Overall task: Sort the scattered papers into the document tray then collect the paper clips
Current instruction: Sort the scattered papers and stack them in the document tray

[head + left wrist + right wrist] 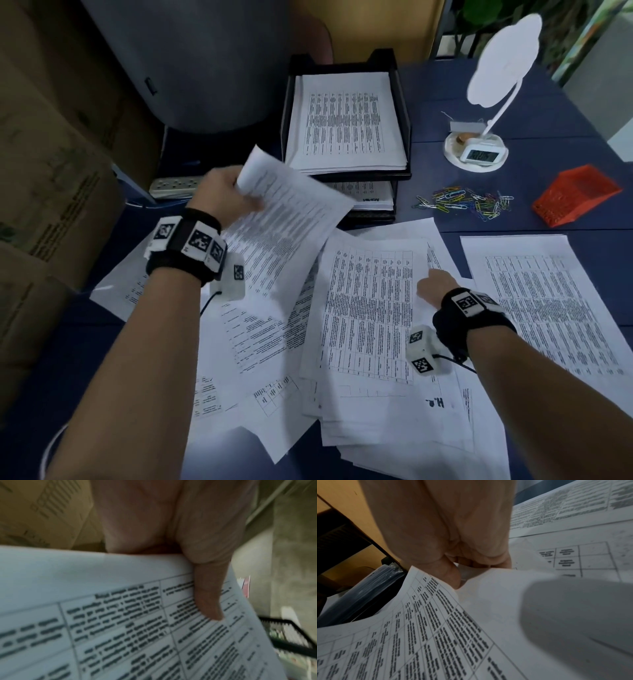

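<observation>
A: What is being held, and by which hand?

B: A printed sheet point(284, 219) is gripped at its far corner by the left hand point(226, 195), thumb point(208, 595) pressed on the printed face, fingers curled behind. It is raised off the table, just in front of the document tray point(406, 120). The corner is seen to curl over at the grip.

A: And the right hand?

B: The edge of another sheet point(370, 308), topmost on the loose pile, is pinched by the right hand point(436, 289) between thumb and curled fingers point(489, 562), and lifted slightly.

A: How can the paper be expected to behave?

B: It should be judged very light and limp. A sheet held by one corner will sag and flap, and can be creased or torn if pulled sharply. Smooth sheets lying on each other are likely to slide, so two may be picked up together. A hold at an edge, with support underneath, would be steadier.

A: Where do things stand otherwise?

B: Paper is already stacked in both tiers of the tray. Many sheets are spread across the blue table point(565, 205). The paper clips point(466, 202) lie in a loose heap well to the right of the tray, untouched, beside an orange basket point(575, 195).
</observation>
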